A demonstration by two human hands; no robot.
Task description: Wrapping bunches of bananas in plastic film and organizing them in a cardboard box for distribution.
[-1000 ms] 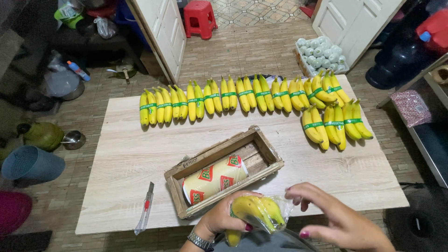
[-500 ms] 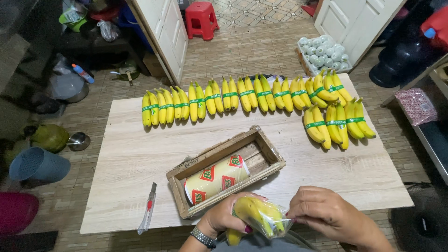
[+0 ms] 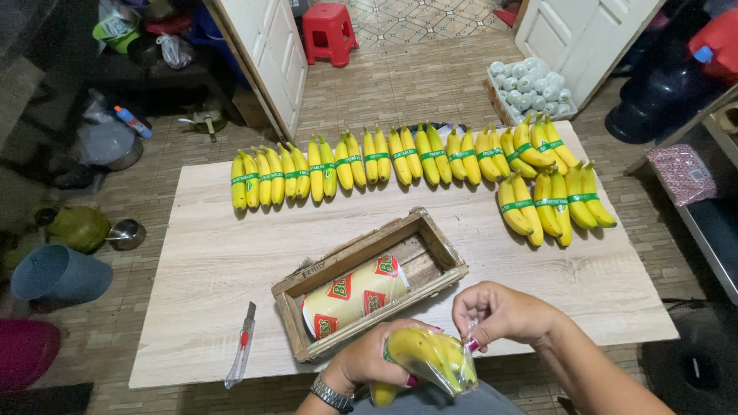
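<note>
At the near edge of the pale wood-grain table (image 3: 192,307), the left hand (image 3: 377,357) grips a small bunch of yellow bananas (image 3: 427,357) in clear film, steadying it — the right hand (image 3: 500,315) pinches the film's edge.

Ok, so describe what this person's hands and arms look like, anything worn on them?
Both forearms are bare, with no sleeves or gloves in view. The left hand has a metal-banded wristwatch at the wrist. The fingernails on both hands are painted dark pink or red, seen clearly on the right hand. No rings can be made out.
</note>
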